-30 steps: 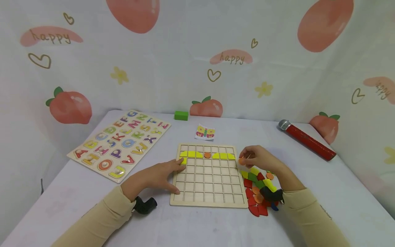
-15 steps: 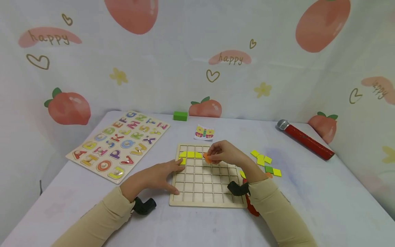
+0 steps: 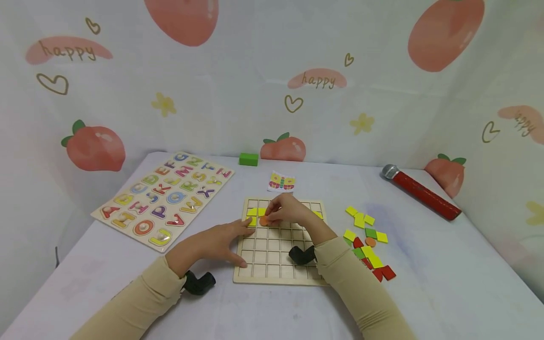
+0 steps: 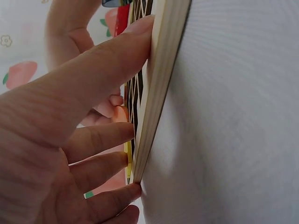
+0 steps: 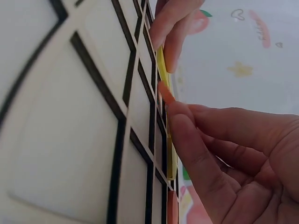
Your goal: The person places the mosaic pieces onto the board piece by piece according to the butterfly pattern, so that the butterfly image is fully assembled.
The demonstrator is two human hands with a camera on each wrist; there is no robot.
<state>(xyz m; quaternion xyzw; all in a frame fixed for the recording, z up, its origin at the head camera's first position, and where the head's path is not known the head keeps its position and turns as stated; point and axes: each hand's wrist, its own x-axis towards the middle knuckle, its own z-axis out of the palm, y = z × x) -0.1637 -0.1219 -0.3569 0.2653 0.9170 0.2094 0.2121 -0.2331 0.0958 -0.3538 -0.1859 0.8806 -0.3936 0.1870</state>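
Observation:
A wooden grid board (image 3: 272, 279) lies flat on the table. My left hand (image 3: 218, 242) rests on its left edge with fingers spread; in the left wrist view the thumb (image 4: 112, 58) touches the board's rim. My right hand (image 3: 291, 210) pinches an orange disc (image 3: 264, 221) between thumb and fingertips over the second row, beside a yellow piece (image 3: 252, 222) near the left fingertips. In the right wrist view the orange disc (image 5: 165, 93) is tilted against the grid. Yellow pieces (image 3: 252, 211) fill cells in the row above, partly hidden behind my right hand.
Loose red, yellow, green and orange pieces (image 3: 372, 257) lie right of the board. Behind it are a butterfly picture card (image 3: 282, 182) and a green block (image 3: 248, 159). An alphabet puzzle board (image 3: 163, 198) lies left, a red microphone (image 3: 425, 194) at the far right.
My right hand has carried the orange disc leftward from the board's right side, across the grid, to the second row near my left fingertips. The left hand has stayed in place.

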